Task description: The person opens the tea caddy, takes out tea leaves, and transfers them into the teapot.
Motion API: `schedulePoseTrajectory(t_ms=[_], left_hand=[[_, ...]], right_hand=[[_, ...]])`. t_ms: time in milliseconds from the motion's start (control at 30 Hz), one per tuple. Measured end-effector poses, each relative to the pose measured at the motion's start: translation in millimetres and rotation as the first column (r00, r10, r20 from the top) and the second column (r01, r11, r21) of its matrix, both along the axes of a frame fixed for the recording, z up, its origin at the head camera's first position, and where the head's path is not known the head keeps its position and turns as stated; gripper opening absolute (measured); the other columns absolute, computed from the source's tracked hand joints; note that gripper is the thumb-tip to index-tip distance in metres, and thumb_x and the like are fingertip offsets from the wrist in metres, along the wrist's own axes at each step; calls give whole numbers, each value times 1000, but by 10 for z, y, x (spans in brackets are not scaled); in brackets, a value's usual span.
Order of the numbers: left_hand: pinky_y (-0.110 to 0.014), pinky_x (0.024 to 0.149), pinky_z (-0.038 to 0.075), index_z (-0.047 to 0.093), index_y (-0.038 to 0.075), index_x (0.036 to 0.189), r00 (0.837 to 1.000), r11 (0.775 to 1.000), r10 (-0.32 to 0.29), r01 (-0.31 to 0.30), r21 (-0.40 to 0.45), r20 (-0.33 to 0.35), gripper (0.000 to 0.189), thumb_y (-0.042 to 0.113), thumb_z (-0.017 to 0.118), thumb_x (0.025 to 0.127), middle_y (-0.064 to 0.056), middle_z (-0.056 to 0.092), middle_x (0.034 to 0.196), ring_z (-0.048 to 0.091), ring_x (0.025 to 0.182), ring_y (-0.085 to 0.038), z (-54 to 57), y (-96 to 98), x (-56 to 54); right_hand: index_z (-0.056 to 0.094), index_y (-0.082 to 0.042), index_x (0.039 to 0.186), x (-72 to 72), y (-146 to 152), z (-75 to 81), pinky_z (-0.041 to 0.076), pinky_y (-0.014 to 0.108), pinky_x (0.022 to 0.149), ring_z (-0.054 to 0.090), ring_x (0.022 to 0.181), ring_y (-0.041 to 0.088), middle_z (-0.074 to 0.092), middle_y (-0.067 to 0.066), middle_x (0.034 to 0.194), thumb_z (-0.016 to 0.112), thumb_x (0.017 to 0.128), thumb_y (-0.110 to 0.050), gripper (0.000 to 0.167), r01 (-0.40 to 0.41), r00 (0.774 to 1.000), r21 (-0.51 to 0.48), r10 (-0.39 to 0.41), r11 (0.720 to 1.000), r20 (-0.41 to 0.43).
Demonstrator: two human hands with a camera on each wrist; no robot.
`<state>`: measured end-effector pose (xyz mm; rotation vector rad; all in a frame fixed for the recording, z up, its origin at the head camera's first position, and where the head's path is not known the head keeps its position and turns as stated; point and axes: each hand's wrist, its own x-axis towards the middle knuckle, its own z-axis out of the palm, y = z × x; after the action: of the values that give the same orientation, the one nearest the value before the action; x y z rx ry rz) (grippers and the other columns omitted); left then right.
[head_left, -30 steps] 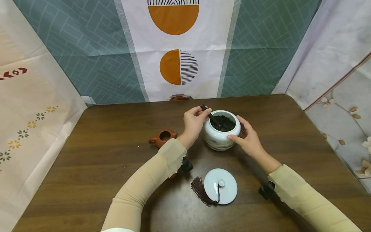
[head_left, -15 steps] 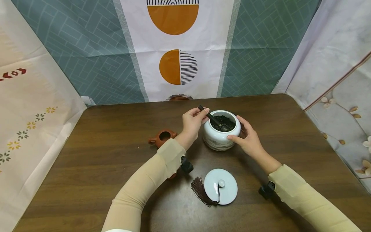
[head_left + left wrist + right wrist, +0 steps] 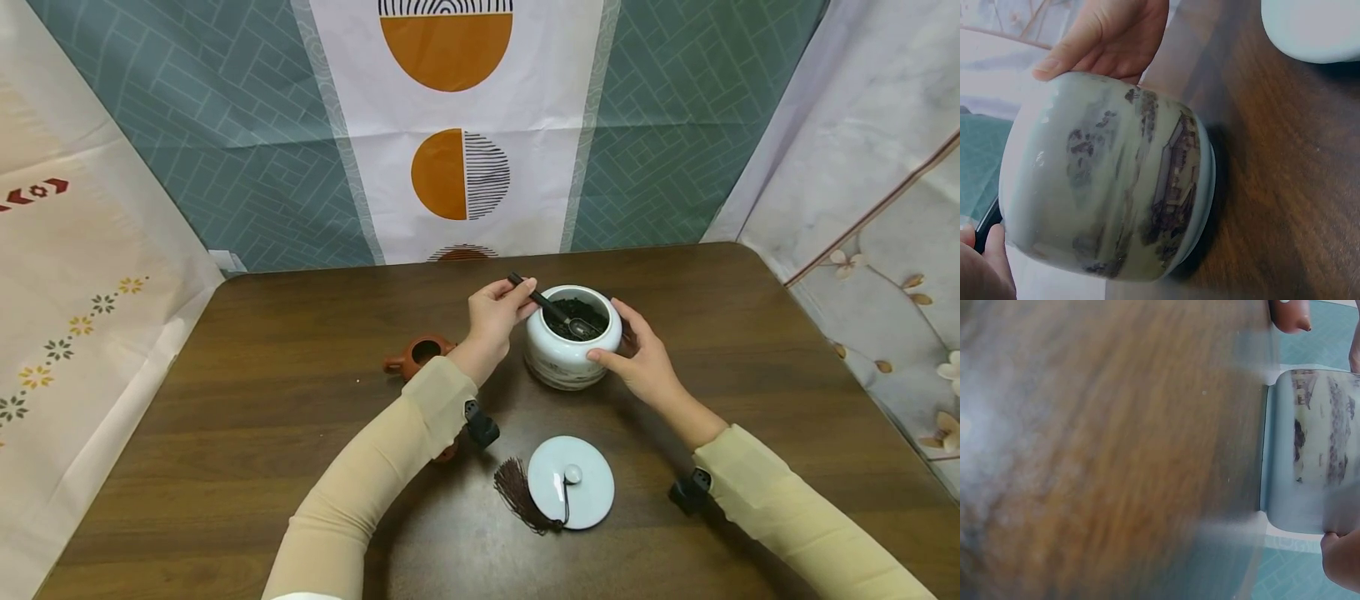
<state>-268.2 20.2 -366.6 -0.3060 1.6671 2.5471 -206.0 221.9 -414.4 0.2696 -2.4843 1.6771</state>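
My left hand (image 3: 495, 321) pinches the handle of a small black spoon (image 3: 551, 308) over the left rim of a white ceramic jar (image 3: 566, 367). The spoon slants down to the right, its bowl lying among dark, dry leaves (image 3: 576, 310) that look like tea. Thumb in front and fingers behind, my right hand (image 3: 648, 358) grips the jar's right side. The left wrist view shows the jar's painted landscape (image 3: 1166, 181), with the right hand (image 3: 1116, 37) on its wall and part of the left hand (image 3: 982, 269) at the rim. The jar's base stands on the table.
A reddish-brown teapot (image 3: 412, 358) without a lid stands left of the jar, partly behind my left wrist. A pale jar lid (image 3: 558, 492) with a dark brown tassel (image 3: 517, 496) lies in front. Another small reddish-brown thing (image 3: 447, 453) shows beneath my left forearm. Cloth (image 3: 285, 183) hangs behind the table.
My left hand has shifted slightly left, and the spoon's handle end has moved left with it. More of the spoon's bowl shows above the leaves. The right hand and jar stay in place.
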Motion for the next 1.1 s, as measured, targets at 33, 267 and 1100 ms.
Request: schedulePoseTrajectory(t_ms=[33, 267, 1100], left_hand=[[-31, 80, 56, 65, -11, 102, 1000, 1000, 2, -2, -2, 2, 21, 2, 68, 85, -6, 64, 85, 69, 95, -27, 4, -12, -4], [-31, 80, 56, 66, -10, 103, 1000, 1000, 11, -11, 13, 10, 23, 3, 69, 85, -5, 63, 85, 64, 106, -35, 38, -89, -49], [-37, 90, 53, 66, -6, 102, 999, 999, 25, -25, 31, 20, 20, 4, 68, 86, -9, 63, 98, 68, 78, -13, 168, -299, -37]], right_hand=[[30, 4, 145, -3, 1, -3, 28, 49, 111, 37, 135, 34, 38, 23, 146, 72, 80, 3, 78, 0, 1000, 0, 0, 1000, -1], [30, 5, 144, -2, 3, 4, 28, 50, 111, 37, 134, 36, 39, 24, 145, 72, 79, 4, 78, 5, 1000, -1, -5, 1000, -11], [29, 3, 145, 9, -17, 29, 27, 52, 111, 34, 136, 37, 36, 24, 147, 73, 80, 2, 79, 1, 1000, 1, -1, 1000, 12]])
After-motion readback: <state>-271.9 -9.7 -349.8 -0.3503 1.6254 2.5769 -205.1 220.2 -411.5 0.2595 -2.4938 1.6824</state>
